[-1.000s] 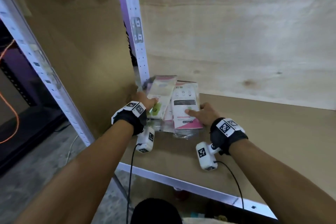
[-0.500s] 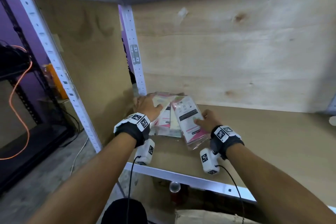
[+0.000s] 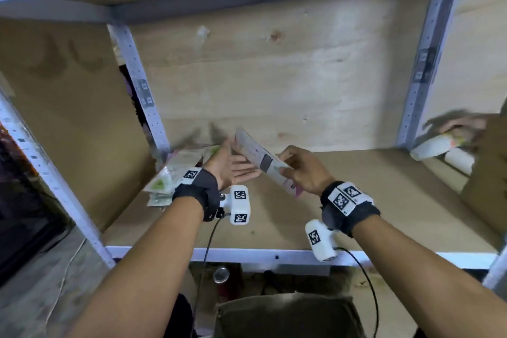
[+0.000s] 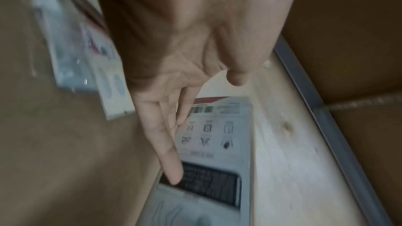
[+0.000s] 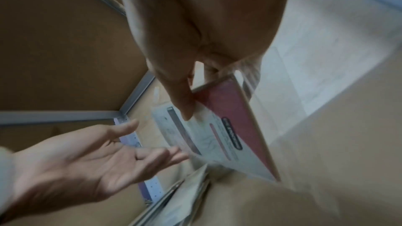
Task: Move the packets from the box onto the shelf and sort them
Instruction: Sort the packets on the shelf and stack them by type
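- The right hand (image 3: 304,170) sits just right of centre in the head view and pinches a packet (image 3: 260,160) by its lower end, thumb on one face and fingers behind.
- That packet is lifted off the shelf (image 3: 356,200) and tilted, its upper end pointing toward the upper left of the frame; in the right wrist view it shows a white face with a pink band (image 5: 230,126).
- The left hand (image 3: 233,167) lies just left of the packet, palm turned up, fingers straight and spread, holding nothing; its fingertips (image 4: 174,173) are at the packet's edge, but the blur hides whether they touch.
- A pile of packets (image 3: 175,175) lies on the shelf at centre left, by the rear upright post (image 3: 142,96), partly hidden behind the left wrist.
- In the left wrist view the pile (image 4: 91,61) is in the upper left, blurred.
- At the right edge of the head view, beyond the right post (image 3: 417,85), there are white items (image 3: 433,148); they are too blurred to name.
- At the bottom centre, below the shelf's front rail (image 3: 247,254), a brown box (image 3: 285,313) is partly in view.
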A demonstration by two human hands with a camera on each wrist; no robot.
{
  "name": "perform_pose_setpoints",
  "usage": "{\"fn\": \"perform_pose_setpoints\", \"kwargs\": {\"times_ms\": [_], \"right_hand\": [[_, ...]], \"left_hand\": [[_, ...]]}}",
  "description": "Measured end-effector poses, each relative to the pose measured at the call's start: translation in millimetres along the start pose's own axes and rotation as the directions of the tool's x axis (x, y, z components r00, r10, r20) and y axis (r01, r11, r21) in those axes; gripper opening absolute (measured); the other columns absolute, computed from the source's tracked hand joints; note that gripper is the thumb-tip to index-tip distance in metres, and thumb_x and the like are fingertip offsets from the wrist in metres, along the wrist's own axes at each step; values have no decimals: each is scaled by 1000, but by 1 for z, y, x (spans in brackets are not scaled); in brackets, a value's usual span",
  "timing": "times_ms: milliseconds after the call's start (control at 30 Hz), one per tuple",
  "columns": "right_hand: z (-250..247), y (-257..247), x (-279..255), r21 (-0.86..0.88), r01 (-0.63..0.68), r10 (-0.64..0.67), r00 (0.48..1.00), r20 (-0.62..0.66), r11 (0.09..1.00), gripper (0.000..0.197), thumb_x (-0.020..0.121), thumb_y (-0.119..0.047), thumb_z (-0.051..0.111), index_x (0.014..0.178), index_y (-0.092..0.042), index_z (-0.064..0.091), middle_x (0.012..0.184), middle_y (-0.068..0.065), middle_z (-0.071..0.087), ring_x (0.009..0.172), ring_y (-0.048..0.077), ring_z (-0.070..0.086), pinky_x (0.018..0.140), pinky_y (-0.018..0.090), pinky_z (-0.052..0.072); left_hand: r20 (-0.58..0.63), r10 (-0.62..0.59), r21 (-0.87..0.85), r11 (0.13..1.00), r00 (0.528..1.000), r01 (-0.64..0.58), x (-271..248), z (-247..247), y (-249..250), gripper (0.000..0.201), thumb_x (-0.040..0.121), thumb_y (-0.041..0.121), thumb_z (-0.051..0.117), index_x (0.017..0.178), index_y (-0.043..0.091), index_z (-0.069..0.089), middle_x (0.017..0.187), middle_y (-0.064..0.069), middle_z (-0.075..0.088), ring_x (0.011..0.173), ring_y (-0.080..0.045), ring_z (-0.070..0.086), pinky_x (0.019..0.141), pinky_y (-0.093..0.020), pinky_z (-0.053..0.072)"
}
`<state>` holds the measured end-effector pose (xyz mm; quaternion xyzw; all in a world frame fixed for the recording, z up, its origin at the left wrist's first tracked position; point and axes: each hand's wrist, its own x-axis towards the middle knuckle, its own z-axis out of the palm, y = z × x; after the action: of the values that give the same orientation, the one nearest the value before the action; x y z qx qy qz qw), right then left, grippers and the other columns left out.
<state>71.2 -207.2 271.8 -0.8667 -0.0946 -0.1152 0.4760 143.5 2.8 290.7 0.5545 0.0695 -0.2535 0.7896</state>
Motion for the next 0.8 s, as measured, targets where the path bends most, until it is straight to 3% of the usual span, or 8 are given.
{"fn": "perform_pose_setpoints", "kwargs": {"times_ms": [133, 300, 367, 467, 533, 633, 733, 800], "right_hand": [[-26, 14, -13, -211, 81, -90, 995, -36, 974, 24, 77, 4, 62, 87, -18, 62, 87, 2, 71, 87, 24, 68, 85, 40, 52], [-38, 42, 3, -423, 54, -114, 987, -117, 904, 29, 78, 4, 59, 85, -25, 59, 94, -7, 72, 92, 21, 67, 113, 48, 29], [-39, 58, 8, -441, 5, -89, 982, -169, 897, 32, 78, 2, 61, 83, -29, 59, 106, -6, 70, 105, 21, 63, 114, 46, 27], [-43, 81, 15, -350, -129, -11, 928, -372, 928, 29, 79, -2, 64, 98, -23, 68, 131, 5, 56, 131, 25, 46, 112, 38, 32], [-48, 89, 19, -126, -242, 160, 874, -459, 962, 30, 84, -7, 64, 112, -18, 64, 129, 9, 57, 125, 27, 51, 108, 37, 40], [-51, 91, 21, 432, -447, 542, 832, -122, 783, 40, 90, -29, 70, 123, -13, 53, 116, 11, 66, 99, 28, 70, 78, 41, 60], [-46, 97, 17, 478, -514, 545, 834, 86, 712, 44, 86, -18, 75, 124, -12, 53, 103, 10, 72, 68, 15, 73, 47, 23, 52], [-49, 105, 17, 452, -500, 520, 850, 89, 739, 47, 85, -4, 73, 126, -12, 52, 105, 12, 71, 72, 19, 72, 48, 24, 52]], "left_hand": [[-5, -40, -174, 984, 999, 39, 24, -6, 2, 100, 86, 75, 45, 127, -17, 46, 127, -35, 59, 102, -44, 68, 69, -43, 64], [-18, -100, 179, 979, 995, 102, 45, 3, -20, 21, 90, 16, 70, 99, -2, 65, 89, -19, 72, 57, -16, 72, 48, -21, 58], [63, -80, 280, 958, 995, 60, 52, 10, -29, 13, 94, 9, 65, 98, -2, 70, 87, -13, 75, 62, -12, 73, 59, -20, 59], [214, 5, 317, 945, 977, -74, 60, 24, -37, 27, 96, 4, 59, 120, -7, 65, 108, -17, 73, 88, -19, 73, 82, -25, 59], [225, 73, 282, 950, 972, -137, 68, 36, -45, 36, 97, -1, 53, 132, -8, 56, 126, -22, 64, 105, -29, 67, 89, -30, 58], [203, 137, 218, 959, 970, -181, 81, 55, -63, 38, 96, -6, 53, 134, -7, 54, 130, -25, 61, 116, -37, 62, 93, -41, 55], [187, 88, 229, 965, 978, -131, 91, 62, -74, 19, 93, -3, 60, 107, 6, 69, 109, -14, 74, 91, -23, 74, 78, -34, 62], [168, 53, 288, 952, 984, -101, 97, 59, -74, 10, 92, 7, 66, 100, 12, 68, 104, -9, 77, 91, -19, 74, 74, -30, 62]]}}
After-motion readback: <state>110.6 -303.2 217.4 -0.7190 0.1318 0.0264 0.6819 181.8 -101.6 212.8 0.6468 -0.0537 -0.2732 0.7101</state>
